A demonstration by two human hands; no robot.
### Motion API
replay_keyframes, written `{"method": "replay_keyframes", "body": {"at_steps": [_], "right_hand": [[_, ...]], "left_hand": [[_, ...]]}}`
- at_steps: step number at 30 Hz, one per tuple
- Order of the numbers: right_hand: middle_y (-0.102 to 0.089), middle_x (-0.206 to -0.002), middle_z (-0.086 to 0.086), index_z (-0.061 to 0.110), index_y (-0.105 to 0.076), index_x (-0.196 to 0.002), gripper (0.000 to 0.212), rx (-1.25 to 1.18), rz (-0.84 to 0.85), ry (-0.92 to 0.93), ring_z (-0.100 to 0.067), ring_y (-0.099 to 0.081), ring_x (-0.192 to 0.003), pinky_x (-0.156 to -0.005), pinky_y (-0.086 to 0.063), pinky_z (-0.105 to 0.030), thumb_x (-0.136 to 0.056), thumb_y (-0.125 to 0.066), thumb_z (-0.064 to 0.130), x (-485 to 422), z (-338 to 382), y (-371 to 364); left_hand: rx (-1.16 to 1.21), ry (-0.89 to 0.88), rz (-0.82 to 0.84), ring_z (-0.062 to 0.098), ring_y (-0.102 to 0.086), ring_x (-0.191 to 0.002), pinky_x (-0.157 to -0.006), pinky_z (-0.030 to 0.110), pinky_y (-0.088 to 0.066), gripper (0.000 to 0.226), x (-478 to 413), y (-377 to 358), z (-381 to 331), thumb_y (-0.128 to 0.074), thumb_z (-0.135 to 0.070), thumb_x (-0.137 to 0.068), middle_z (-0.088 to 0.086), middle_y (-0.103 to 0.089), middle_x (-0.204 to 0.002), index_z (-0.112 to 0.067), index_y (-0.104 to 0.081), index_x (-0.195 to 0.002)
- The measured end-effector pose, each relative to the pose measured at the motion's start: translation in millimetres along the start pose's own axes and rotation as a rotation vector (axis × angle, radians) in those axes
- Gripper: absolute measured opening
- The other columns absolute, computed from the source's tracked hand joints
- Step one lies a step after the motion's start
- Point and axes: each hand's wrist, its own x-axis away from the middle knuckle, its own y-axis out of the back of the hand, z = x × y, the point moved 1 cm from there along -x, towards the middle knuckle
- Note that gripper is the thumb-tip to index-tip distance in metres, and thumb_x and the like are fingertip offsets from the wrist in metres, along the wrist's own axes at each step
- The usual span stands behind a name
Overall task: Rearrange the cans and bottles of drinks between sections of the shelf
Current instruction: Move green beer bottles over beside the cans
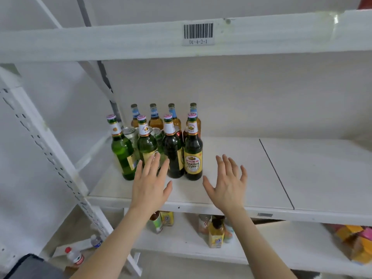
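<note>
Both hands are held out over the middle shelf board (231, 158), fingers straight and spread, nothing gripped. The left hand (150, 186) is raised in front of the second green bottle (147, 144). Its fingertips overlap that bottle's lower body in view, but contact cannot be confirmed. The right hand (228, 188) is held just right of and nearer than the yellow-label bottle (193, 156), apart from it, thumb side towards it.

The drinks are clustered at the left end of the board, all upright, long axes vertical. Front row, left to right: first green bottle (121, 154), second green bottle, dark bottle (173, 156), yellow-label bottle. Cans (128, 131) are packed behind, then a back row of amber bottles (155, 119).

A front-row pick is judged to be the step in hand. The yellow-label bottle is nearest the right hand, ahead and slightly left of its fingers, with its right flank open. A side wrap round the body would be needed. The dark bottle stands close on its left and could be knocked. Cans and the back row are blocked by the front row.

The board is split by a seam (275, 172), the other section lying to the right. An upright post (46, 141) stands left. A juice bottle (216, 232) and snack packs (358, 242) are seen on the shelf below.
</note>
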Motion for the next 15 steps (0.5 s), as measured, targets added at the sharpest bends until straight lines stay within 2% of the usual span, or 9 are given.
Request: {"method": "replay_keyframes", "body": {"at_steps": [8, 12, 15], "right_hand": [[-0.054, -0.144, -0.007, 0.014, -0.047, -0.142, 0.078, -0.062, 0.009, -0.037, -0.028, -0.048, -0.134, -0.11, -0.033, -0.053, -0.084, -0.039, 0.065, -20, 26, -23], [-0.051, -0.146, -0.002, 0.016, -0.041, -0.146, 0.083, -0.161, 0.036, -0.046, -0.024, -0.046, -0.134, -0.11, -0.032, -0.047, -0.081, -0.036, 0.069, -32, 25, -35], [-0.045, -0.15, 0.002, 0.019, -0.033, -0.149, 0.091, -0.275, 0.113, -0.057, -0.02, -0.042, -0.136, -0.11, -0.029, -0.042, -0.077, -0.033, 0.073, -42, 22, -45]], "left_hand": [[0.208, 0.006, -0.031, 0.035, -0.05, -0.133, -0.104, 0.044, -0.046, 0.079, -24, -30, 24, -0.074, -0.04, -0.081, 0.02, -0.049, -0.146, -0.005, -0.044, -0.144], [0.368, 0.04, 0.036, 0.028, -0.041, -0.141, -0.104, 0.035, -0.047, 0.087, -34, -55, 26, -0.068, -0.045, -0.086, 0.015, -0.04, -0.154, -0.006, -0.027, -0.152], [0.504, 0.044, 0.061, 0.028, -0.036, -0.144, -0.108, 0.035, -0.042, 0.088, -38, -74, 24, -0.069, -0.042, -0.087, 0.015, -0.038, -0.154, -0.003, -0.024, -0.152]]}}
